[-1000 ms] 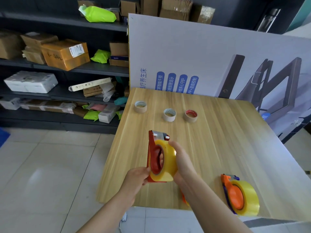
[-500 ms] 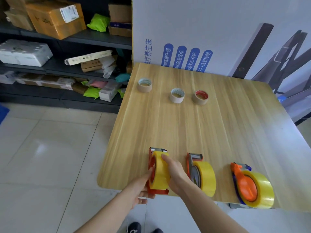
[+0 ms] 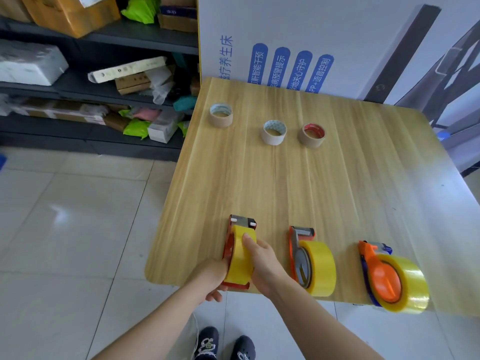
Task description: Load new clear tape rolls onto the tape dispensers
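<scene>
A wooden table [image 3: 285, 183] fills the middle of the view. Taking its centre as the dial and its far edge as 12 o'clock, the red dispenser [image 3: 228, 246] stands on edge at about 7 o'clock, right at the near rim, with its cutter end pointing to 12. A yellow tape roll [image 3: 240, 266] sits on its wheel.

The left hand [image 3: 211, 278] grips the dispenser from its 9 o'clock side, fingers curled round the near lower end of the frame. The right hand [image 3: 262, 263] holds the roll from the 3 o'clock side, thumb laid across the top of the tape and the other fingers wrapped round its far face, out of sight.

At 6 o'clock a grey dispenser [image 3: 298, 252] lies with a second roll [image 3: 322, 268] mounted on it, near the right hand but apart from it. At 5 o'clock an orange dispenser [image 3: 383, 278] carries a third roll [image 3: 410, 284], which reaches the near rim.

Three tape cores stand in a loose row across the far half: a brown core [image 3: 221, 116] at 11 o'clock, a white core [image 3: 274, 133] near 12, and a red-rimmed core [image 3: 311, 136] just beside it.

Dark shelves [image 3: 104, 37] of boxes and parcels stand off at 10 o'clock, a printed board [image 3: 337, 27] rises behind the 12 o'clock edge, and dark shoes [image 3: 207, 342] show on the tiled floor below
</scene>
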